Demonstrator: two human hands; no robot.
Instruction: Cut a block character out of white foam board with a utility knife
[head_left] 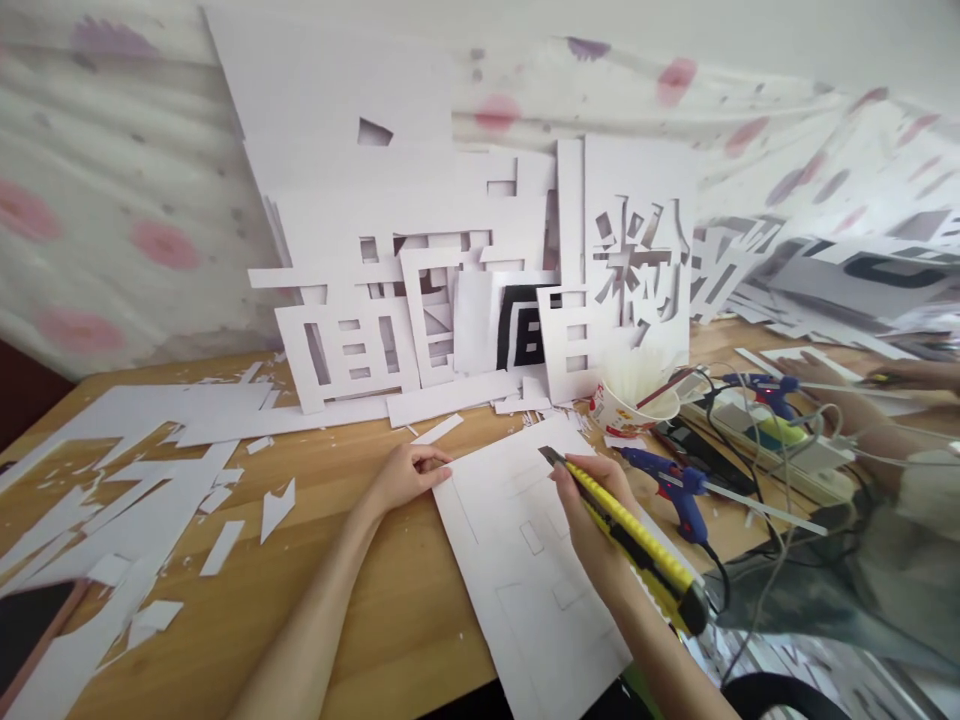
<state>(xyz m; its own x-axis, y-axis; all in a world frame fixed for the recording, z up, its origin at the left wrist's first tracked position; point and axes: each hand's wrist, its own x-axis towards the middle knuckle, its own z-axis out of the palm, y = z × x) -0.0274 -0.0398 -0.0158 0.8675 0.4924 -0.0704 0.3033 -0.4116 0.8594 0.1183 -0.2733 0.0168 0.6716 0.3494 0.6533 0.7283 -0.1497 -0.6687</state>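
A white foam board [499, 560] with thin pencil outlines lies tilted on the wooden table in front of me. My left hand [409, 475] has its bent fingers closed at the board's upper left edge, thumb and fingertips touching it. In my right hand [592, 510] I grip a yellow utility knife [637, 540], its handle slanting down to the right. The short blade points up and left over the top part of the board. Whether the tip touches the surface, I cannot tell. My right hand and forearm cover part of the board's right side.
Cut-out foam characters [352, 350] lean against the curtained wall. Foam scraps [135, 480] litter the table's left side, near a phone-like dark slab [37, 630]. To the right are a paper cup [634, 405], a blue glue gun [679, 490], cables, and another person's hand [814, 370].
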